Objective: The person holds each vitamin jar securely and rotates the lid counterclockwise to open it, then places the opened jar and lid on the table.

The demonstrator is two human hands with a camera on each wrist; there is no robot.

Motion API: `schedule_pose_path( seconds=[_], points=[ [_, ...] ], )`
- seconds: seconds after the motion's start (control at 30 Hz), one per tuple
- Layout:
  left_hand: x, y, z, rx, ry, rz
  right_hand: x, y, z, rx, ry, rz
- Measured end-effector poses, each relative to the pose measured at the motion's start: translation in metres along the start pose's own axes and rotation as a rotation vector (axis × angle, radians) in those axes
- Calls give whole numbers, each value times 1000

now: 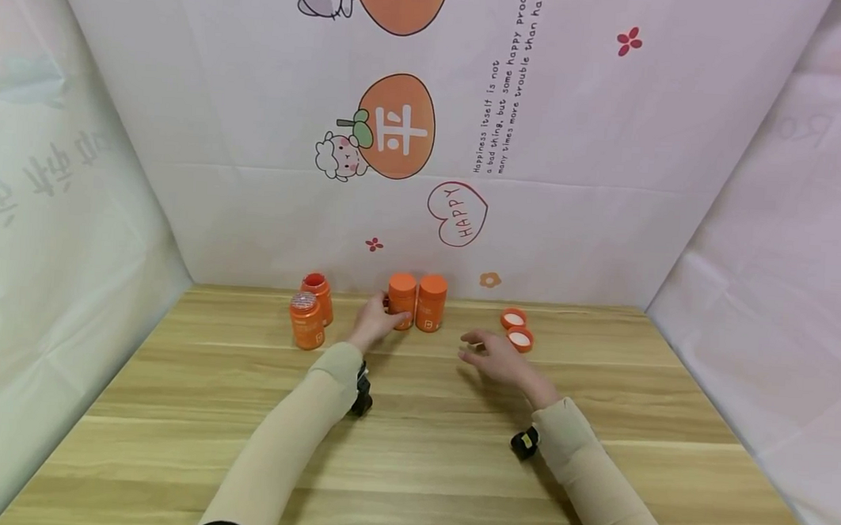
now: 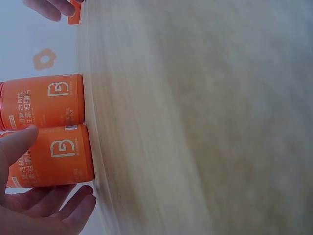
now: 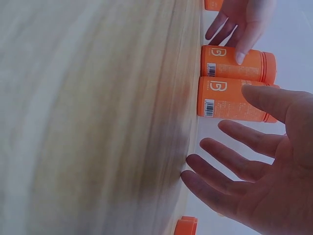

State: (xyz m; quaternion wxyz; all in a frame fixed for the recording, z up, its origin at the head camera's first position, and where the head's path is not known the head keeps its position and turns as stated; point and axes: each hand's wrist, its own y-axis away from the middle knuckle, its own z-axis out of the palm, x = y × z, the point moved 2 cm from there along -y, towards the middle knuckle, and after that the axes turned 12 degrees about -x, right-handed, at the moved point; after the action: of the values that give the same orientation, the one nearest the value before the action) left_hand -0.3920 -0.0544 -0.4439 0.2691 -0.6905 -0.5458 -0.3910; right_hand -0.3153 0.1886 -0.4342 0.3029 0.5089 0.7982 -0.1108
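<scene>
Two capped orange bottles, a left bottle (image 1: pixel 401 293) and a right bottle (image 1: pixel 431 303), stand side by side against the back wall. My left hand (image 1: pixel 376 321) holds the left bottle, its thumb across the front and the fingers at its left side; in the left wrist view that bottle (image 2: pixel 54 156) partly hides the fingers. Spread fingers and a raised thumb show on my right hand (image 3: pixel 259 166), which holds nothing. It is to the right of the right bottle (image 3: pixel 230 100), nearest to two orange lids (image 1: pixel 513 318) lying with their white insides up.
At the left are two uncapped orange bottles: the front one has a silvery seal (image 1: pixel 306 301) over its mouth, the rear one an open red mouth (image 1: pixel 315 281). Printed white sheeting (image 1: pixel 550 245) walls in the back and sides of the wooden table (image 1: pixel 438 470).
</scene>
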Motion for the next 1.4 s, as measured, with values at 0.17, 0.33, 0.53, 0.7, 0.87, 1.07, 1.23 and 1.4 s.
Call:
schedule_pose_path(
  seconds=[0.17,0.33,0.53,0.7,0.87,1.07,1.23,1.4],
  points=[
    [0,0,1,17,31,5,0,0,0,2,-1,-4],
    [-1,0,2,19,40,-6,0,0,0,0,2,-9],
    [2,4,2,11,48,15,0,-1,1,-3,-8,-31],
    [2,6,1,2,53,27,0,-1,1,-4,-17,-51],
    [1,7,0,-8,42,31,1,-1,0,-5,-19,-46],
    [-1,13,-1,-7,42,16,1,-1,-1,-4,-19,-40],
    [1,20,-4,-6,41,19,-1,0,-1,7,-30,-39],
    [1,26,-6,-7,25,18,-4,0,-1,12,-26,-52]
  ],
)
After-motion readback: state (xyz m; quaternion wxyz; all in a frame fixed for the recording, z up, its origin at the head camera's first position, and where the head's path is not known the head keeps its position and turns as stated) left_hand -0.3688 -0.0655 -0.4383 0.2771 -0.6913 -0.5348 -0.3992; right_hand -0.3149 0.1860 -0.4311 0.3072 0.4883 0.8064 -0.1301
